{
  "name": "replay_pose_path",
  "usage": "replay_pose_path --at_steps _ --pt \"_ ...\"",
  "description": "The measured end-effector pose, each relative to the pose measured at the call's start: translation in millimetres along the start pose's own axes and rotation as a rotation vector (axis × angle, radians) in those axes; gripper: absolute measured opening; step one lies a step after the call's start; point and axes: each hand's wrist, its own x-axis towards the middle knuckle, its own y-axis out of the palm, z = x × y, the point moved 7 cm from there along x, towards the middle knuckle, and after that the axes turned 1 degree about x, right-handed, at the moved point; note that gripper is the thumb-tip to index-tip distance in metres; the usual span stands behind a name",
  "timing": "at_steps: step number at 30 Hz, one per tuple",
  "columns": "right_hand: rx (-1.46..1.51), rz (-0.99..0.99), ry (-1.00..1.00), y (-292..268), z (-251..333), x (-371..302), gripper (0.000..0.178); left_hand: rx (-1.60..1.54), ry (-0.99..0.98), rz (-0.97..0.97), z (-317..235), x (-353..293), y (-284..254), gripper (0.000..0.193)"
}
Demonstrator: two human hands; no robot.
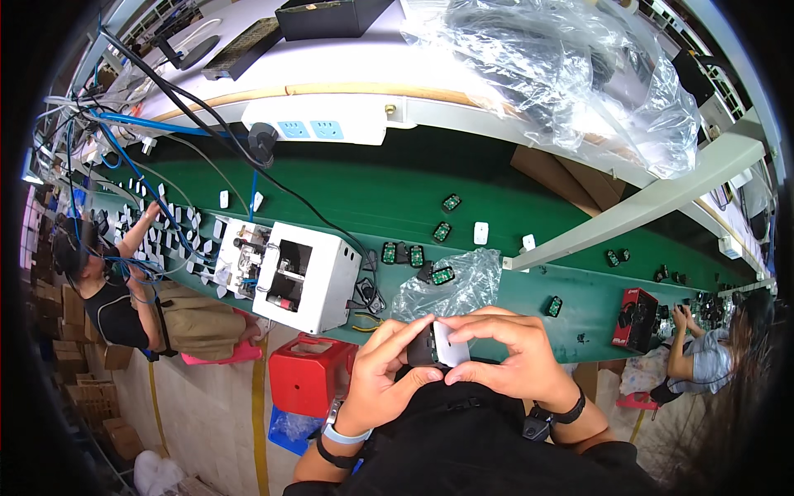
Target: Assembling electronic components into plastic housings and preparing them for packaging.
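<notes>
Small casing, white face [452, 350] and dark side [421, 349]: it is sitting between two bare hands, just off the near edge of the green worktable [521, 322], in front of the wearer's dark clothing. Whether its parts are fully joining, I am not able to tell.

Left hand [382, 372]: fingers are bending around the dark side, thumb pressing from below.

Right hand [517, 351]: fingers are curving over the top of the white face, thumb bracing its lower edge. The two grasps are opposing each other, probably steadying so small a piece and leaving its white face clear.

Clear plastic bag [463, 285]: it is lying crumpled just beyond the hands, a green circuit board in a dark shell [443, 275] resting at it.

Two more boarded shells [389, 252] [416, 255]: they are standing near one another left of the bag, seemingly within easy reach.

White casing [480, 233]: it is lying apart, farther out on the green surface.

White bench machine [308, 279]: it is occupying the table to the left, its opening facing the wearer, presumably for access.

Co-workers: one [112, 289] is sitting far left, another [703, 343] far right.
</notes>
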Motion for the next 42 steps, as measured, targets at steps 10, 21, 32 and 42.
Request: replay_pose_path --at_steps 10,21,32,42 --pt "0.292 -0.076 0.05 -6.1 -8.0 -1.7 0.043 -0.123 0.163 -0.084 -10.5 -0.4 -2.9 0.056" --pt "0.551 -0.17 0.155 -10.0 -10.1 -8.9 0.059 -0.304 0.15 -0.117 4.1 -2.9 -4.2 0.058" --pt "0.096 -0.001 0.129 -3.9 1.5 1.1 0.059 -0.388 0.054 -0.158 9.8 -5.0 6.5 0.059" --pt "-0.134 -0.122 -0.106 1.9 26.9 5.0 0.037 -0.357 0.108 -0.169 4.6 -15.8 6.1 0.057"
